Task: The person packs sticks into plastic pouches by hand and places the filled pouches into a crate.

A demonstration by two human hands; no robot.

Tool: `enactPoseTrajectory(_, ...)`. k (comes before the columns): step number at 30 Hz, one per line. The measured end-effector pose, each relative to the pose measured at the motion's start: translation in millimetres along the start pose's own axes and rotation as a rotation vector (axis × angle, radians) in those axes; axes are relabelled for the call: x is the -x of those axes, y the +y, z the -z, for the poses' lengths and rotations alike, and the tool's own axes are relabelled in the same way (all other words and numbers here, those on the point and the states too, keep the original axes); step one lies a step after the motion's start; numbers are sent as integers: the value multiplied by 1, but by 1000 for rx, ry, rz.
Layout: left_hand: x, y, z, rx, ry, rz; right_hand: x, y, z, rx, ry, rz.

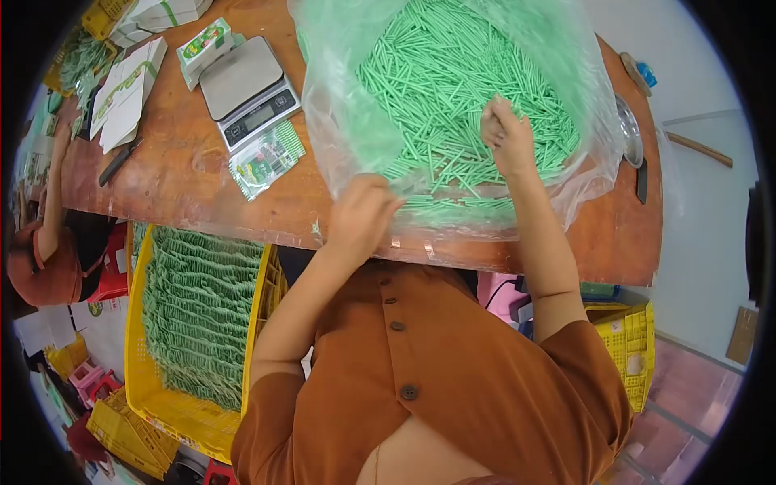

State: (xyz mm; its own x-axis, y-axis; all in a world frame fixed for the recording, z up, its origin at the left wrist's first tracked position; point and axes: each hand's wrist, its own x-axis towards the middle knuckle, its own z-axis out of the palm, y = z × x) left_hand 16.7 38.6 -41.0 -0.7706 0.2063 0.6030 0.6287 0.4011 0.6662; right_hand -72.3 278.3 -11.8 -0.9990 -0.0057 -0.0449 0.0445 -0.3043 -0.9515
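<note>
A large clear plastic bag [331, 105] lies wide open on the table, filled with a heap of thin green sticks [436, 77]. At the bag's near edge is my left hand [360, 217], its fingers closed and slightly blurred; a filmy, see-through bit shows by the fingertips, too unclear to name. Over the right part of the heap, my right hand [509, 137] has its fingers curled in, and whatever they hold is hidden. Left of the bag, a digital kitchen scale [250, 93] stands beside a flat printed packet [267, 159] with green contents.
A small green-and-white box [204, 44] touches the scale. Farther left are white cartons [129, 93] and a black-handled knife [120, 164]. Below the table edge, a yellow crate [139, 356] holds rows of green packets [198, 315]. Another person's arm [55, 186] is at far left.
</note>
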Motion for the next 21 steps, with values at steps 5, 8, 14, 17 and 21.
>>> enactPoseTrajectory(5,7,0,9,-279,-189,-203,21,-13,21,400,-12,69)
enactPoseTrajectory(8,-17,19,15,-319,50,-528,22,3,17,278,-15,20)
enactPoseTrajectory(14,23,-1,3,-305,-422,-498,33,-10,9,452,-123,125)
enactPoseTrajectory(17,26,4,-2,-312,-471,-383,33,-3,15,425,-139,81)
enactPoseTrajectory(21,30,11,-9,-397,-457,-233,36,3,6,470,-192,153)
